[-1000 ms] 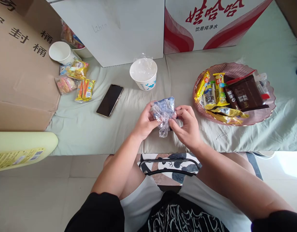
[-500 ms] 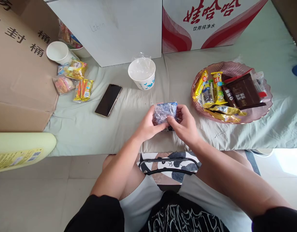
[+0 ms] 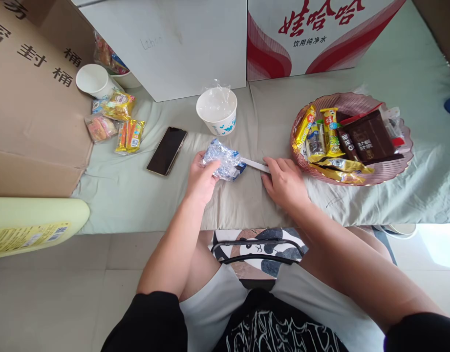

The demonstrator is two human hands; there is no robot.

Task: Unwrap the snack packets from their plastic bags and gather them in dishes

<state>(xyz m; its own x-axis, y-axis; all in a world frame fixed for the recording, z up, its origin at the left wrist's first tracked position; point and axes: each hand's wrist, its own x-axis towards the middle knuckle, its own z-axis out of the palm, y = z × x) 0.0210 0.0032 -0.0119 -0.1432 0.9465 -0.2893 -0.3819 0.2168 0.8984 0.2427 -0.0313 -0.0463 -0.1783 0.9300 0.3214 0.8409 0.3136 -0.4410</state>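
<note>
My left hand (image 3: 201,178) grips a crumpled blue and clear snack wrapper (image 3: 224,161) just above the pale green sheet. A thin white strip (image 3: 256,165) runs from the wrapper's right end to my right hand (image 3: 283,181), whose fingertips rest on it, pinning it against the sheet. The two hands are about a hand's width apart. A white paper bowl (image 3: 217,111) lined with clear plastic stands just beyond the wrapper.
A black phone (image 3: 166,150) lies left of the wrapper. A pink glass plate (image 3: 356,101) with several wrapped snacks sits at right. Loose snack packets (image 3: 117,122) and a white cup (image 3: 93,80) lie far left by a brown carton (image 3: 30,98). White and red boxes stand behind.
The hands were together around the wrapper. They have since parted: the left hand carried the wrapper left, and the right hand stayed on the white strip, lowered to the sheet.
</note>
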